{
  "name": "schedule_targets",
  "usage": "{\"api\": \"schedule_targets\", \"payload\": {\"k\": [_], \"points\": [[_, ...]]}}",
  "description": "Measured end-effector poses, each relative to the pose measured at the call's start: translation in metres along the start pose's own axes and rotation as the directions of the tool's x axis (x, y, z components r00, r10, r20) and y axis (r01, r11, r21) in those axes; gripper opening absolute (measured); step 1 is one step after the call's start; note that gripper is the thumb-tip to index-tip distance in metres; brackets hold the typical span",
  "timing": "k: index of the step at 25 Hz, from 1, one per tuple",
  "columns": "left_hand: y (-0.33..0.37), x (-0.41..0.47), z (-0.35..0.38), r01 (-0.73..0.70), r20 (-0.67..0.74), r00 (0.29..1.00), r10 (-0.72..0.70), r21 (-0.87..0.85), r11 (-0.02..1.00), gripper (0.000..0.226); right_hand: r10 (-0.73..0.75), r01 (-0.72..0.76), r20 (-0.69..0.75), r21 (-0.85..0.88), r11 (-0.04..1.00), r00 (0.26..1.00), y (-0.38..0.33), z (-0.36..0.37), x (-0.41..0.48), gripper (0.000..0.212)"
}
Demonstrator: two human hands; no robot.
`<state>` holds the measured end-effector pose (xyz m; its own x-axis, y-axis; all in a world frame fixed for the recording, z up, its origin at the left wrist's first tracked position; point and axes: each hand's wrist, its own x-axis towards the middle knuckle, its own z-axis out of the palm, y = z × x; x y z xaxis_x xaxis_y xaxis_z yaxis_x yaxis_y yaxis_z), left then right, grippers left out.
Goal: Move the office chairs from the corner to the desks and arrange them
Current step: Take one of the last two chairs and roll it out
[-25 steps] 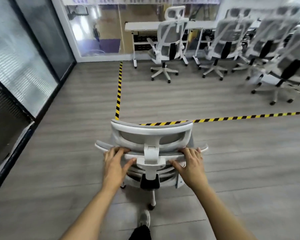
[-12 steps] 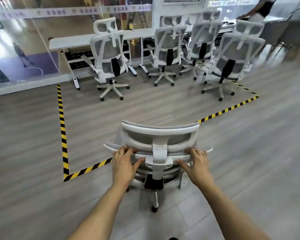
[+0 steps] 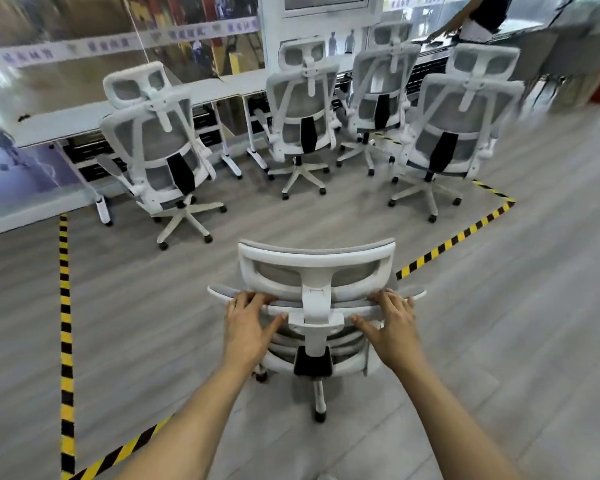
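Behind the hazard tape (image 3: 444, 244) on the floor (image 3: 146, 306), the white mesh chair (image 3: 316, 306) being pushed sits nearest the camera, well apart from the tabletop (image 3: 84, 119) along the glass wall. Four more chairs already stand by it: the left chair (image 3: 156, 147), the middle chair (image 3: 302, 112), the far chair (image 3: 383, 91) and the right chair (image 3: 461, 123).

To do this step well, the push should probably go evenly through both arms so the castors track straight, aiming for the open stretch of tabletop edge between the left and middle chairs, and slowing early so the bases do not knock together. Steering by the top rail rather than the headrest (image 3: 316, 265) looks wiser, since the headrest may pivot.

The left hand (image 3: 248, 327) and right hand (image 3: 390, 327) both rest on the backrest's top rail, either side of the headrest post. On each, the fingers (image 3: 253, 299) lie slightly spread and curled over the rail, thumbs hooked beneath, clamped on the chair.
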<state>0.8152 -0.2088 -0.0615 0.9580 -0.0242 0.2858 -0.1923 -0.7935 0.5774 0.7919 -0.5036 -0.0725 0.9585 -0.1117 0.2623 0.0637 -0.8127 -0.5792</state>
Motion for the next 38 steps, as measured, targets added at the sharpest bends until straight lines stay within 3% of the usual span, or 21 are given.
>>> {"api": "schedule_targets", "payload": {"k": [6,10,17,27,32,35,38], "points": [[0.008,0.182,0.074,0.03,0.026,0.999,-0.03,-0.004,1.0,0.026,0.001,-0.002,0.038,0.016,1.0,0.999,0.062,0.012,0.188,0.033],[0.009,0.3,0.127,0.013,0.002,1.0,-0.013,-0.024,1.0,0.026,-0.021,0.021,0.007,0.045,0.999,1.0,0.102,0.03,0.308,0.034],[0.027,0.51,0.209,0.017,0.034,0.999,-0.015,-0.045,0.999,0.025,0.062,-0.06,0.075,-0.03,0.998,0.995,0.156,0.037,0.526,0.038],[0.056,0.724,0.304,0.022,0.033,0.999,-0.023,0.038,0.999,0.026,0.054,-0.058,0.112,0.034,0.998,0.992,0.237,0.046,0.754,0.035],[0.083,0.793,0.337,0.039,0.107,0.992,-0.063,0.212,0.977,0.051,-0.013,0.01,0.118,0.03,1.0,0.993,0.272,0.047,0.852,0.033],[0.095,0.818,0.352,0.116,0.198,0.966,-0.166,0.241,0.963,0.071,-0.025,0.024,0.155,0.003,1.0,0.988,0.285,0.049,0.895,0.033],[0.104,0.838,0.355,0.152,0.255,0.938,-0.235,0.307,0.94,0.075,-0.034,0.043,0.182,-0.041,0.998,0.983,0.292,0.051,0.918,0.038]]}}
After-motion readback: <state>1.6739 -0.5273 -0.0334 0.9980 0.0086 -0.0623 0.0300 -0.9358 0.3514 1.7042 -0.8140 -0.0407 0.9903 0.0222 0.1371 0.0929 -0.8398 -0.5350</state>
